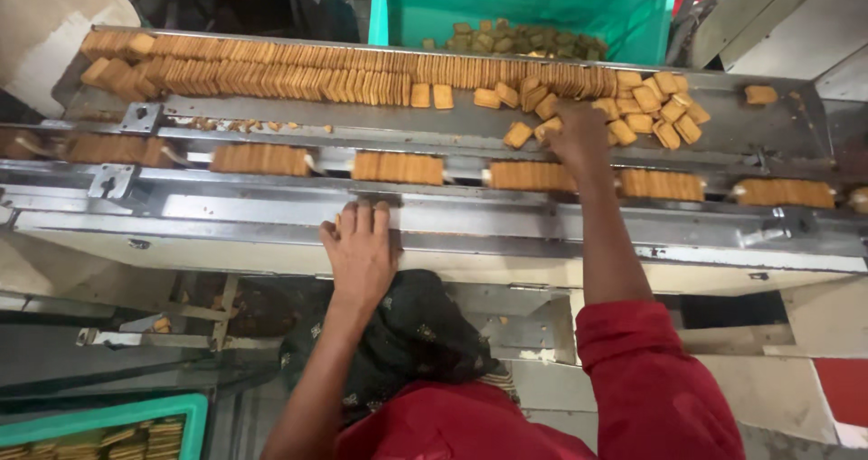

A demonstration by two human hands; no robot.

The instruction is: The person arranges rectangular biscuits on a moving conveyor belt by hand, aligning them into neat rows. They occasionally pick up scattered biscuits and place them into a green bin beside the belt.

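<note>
My left hand (360,250) rests flat, fingers together, on the steel edge of the conveyor frame (506,225), holding nothing. My right hand (577,134) reaches over the lane onto loose tan square biscuits (529,132) on the upper steel tray; whether it grips any I cannot tell. Long rows of biscuits standing on edge (271,75) fill the upper tray. Short stacks of biscuits (398,167) ride in the lane between pushers, just beyond my left hand.
A teal crate (633,12) with broken biscuits stands behind the tray. Another teal crate (117,433) of stacked biscuits sits at lower left. Scattered biscuits (665,107) lie at the tray's right. Machine housing (796,26) rises at upper right.
</note>
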